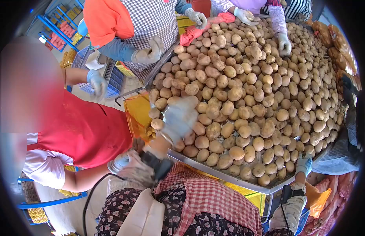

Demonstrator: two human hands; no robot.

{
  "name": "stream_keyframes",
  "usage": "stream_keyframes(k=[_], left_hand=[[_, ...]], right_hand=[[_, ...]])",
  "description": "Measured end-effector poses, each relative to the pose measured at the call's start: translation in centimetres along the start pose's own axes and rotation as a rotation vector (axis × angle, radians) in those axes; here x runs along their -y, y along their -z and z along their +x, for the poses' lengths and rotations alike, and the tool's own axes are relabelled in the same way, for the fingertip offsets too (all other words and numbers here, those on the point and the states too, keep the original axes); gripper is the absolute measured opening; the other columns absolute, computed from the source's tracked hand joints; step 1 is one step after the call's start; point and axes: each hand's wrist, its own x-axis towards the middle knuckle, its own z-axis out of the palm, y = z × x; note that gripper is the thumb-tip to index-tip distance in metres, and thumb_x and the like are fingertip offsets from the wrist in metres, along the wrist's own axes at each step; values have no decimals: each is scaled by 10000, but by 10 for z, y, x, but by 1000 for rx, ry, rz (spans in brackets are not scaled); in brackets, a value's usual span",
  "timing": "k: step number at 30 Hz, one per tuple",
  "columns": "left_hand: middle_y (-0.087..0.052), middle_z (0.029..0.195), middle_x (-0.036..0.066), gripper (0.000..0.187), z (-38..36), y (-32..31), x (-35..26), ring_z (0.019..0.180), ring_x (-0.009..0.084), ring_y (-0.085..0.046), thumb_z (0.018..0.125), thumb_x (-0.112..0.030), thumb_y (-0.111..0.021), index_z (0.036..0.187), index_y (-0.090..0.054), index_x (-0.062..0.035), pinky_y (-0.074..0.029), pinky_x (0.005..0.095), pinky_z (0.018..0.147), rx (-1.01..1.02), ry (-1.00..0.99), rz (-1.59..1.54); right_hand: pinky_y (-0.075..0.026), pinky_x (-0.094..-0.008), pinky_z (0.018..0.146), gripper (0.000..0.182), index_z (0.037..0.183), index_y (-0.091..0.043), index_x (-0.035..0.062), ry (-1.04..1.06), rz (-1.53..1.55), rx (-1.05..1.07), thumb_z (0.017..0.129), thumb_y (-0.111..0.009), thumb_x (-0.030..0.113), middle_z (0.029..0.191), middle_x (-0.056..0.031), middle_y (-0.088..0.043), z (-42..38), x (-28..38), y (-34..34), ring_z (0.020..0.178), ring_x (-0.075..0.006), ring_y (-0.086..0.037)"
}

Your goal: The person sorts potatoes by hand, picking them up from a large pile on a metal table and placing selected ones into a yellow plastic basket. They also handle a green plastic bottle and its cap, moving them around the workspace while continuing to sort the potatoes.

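Note:
A large metal-rimmed table (225, 175) is heaped with brown potatoes (245, 112). My left hand (177, 120), in a pale blue glove, is smeared by motion over the potatoes at the table's left end, so its fingers cannot be read. A black device is strapped to that wrist. At the near right rim, my right hand (304, 164) wears a light blue glove. Its fingers stretch forward against the nearest potatoes and seem to hold nothing. A yellow mesh sack (136, 109) hangs at the table's left end, with a few potatoes above it.
A co-worker in a red apron (88, 129) stands close at left, one gloved hand (121, 163) beside my left arm. Other gloved workers line the far side. Blue crates (113, 80) stand behind. Filled sacks (340, 43) lie at right, and an orange bag (318, 200) is near my right arm.

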Motion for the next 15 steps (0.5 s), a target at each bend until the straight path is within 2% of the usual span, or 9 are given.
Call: stream_keyframes(k=[1,2,3,5,7,10,11,12,15], left_hand=[[-600,850,110,234,-2,3,40,762,278,-604,804,-104,-544,1027,-602,-65,-476,427,669,-63,23,245],[-600,861,101,259,-4,0,130,738,254,-599,821,-99,-519,1065,-579,-41,-486,408,670,-257,-335,618],[-634,888,109,219,-2,35,134,752,218,-620,866,-107,-489,1036,-591,-15,-512,343,706,-118,247,396],[-663,905,115,195,19,106,36,768,197,-636,904,-100,-468,1000,-603,2,-519,303,730,-570,209,-736],[-678,871,107,197,17,98,-16,733,187,-638,916,-126,-491,980,-616,11,-517,285,694,-546,209,-582],[-553,1228,191,529,-8,5,11,1123,315,-538,796,-307,-650,1238,-544,-37,-438,407,933,-121,-114,230],[-553,1228,191,529,-13,-7,20,1123,315,-538,796,-307,-650,1238,-544,-37,-438,407,933,-121,-124,220],[-455,1315,216,639,-20,-17,26,1206,366,-440,765,-347,-670,1303,-483,-57,-372,451,991,-41,4,258],[-274,1451,248,853,-22,-32,47,1304,433,-301,721,-398,-689,1409,-334,-39,-262,504,1073,43,210,266]], right_hand=[[-464,-440,896,550,1216,-581,44,-12,8,43,845,-595,449,1183,-217,-593,-3,0,5,1062,-390,-573],[-464,-440,896,550,1216,-581,44,-21,0,43,845,-595,449,1183,-217,-593,-1,0,7,1062,-390,-573],[-454,-440,913,574,1265,-546,56,-31,87,-29,851,-595,452,1206,-222,-581,0,-3,6,1083,-396,-563],[-427,-427,960,638,1376,-444,75,21,284,-169,885,-573,462,1274,-224,-550,8,-36,-15,1146,-388,-541],[-430,-395,965,593,1357,-458,28,-98,562,-283,921,-545,421,1270,-214,-563,10,-33,1,1153,-346,-552],[-494,-359,848,519,1277,-525,-1,157,1090,-343,937,-534,391,1193,-175,-610,8,-11,7,1035,-277,-610],[-516,-304,674,434,1174,-586,18,-83,1793,138,939,-541,380,1049,-117,-645,-7,11,12,853,-202,-632],[-502,-270,623,418,1152,-594,67,-139,1934,368,943,-519,421,928,-75,-647,-33,43,28,722,-169,-600],[-530,-317,670,556,1200,-566,52,-262,2051,642,884,-557,508,1000,-105,-639,-99,130,58,795,-221,-622]])
